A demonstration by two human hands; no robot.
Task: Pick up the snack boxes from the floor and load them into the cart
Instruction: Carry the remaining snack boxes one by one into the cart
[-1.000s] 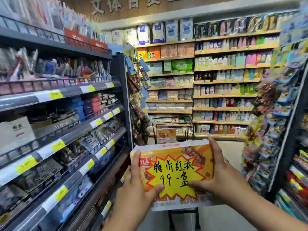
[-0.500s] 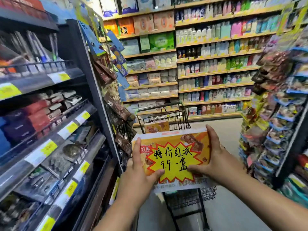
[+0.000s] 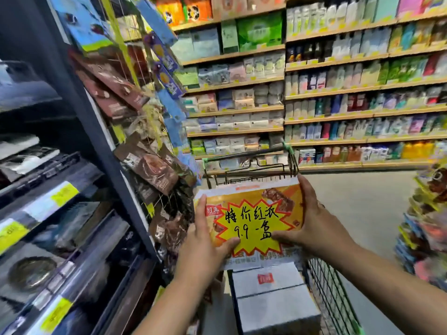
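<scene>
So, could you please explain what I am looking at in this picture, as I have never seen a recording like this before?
There is no machine here. A person wears a wide-angle camera on the head, so the one current picture looks forward and down at their own two bare hands in a shop aisle. The left hand and the right hand grip a snack box by its sides, thumbs on its front, which bears a handwritten yellow starburst price label. They hold it above a wire shopping cart, where pale boxes already lie. Stocked shelves line the left side and the far wall, and packets hang from the shelf end. The grey floor shows beyond the cart.
</scene>
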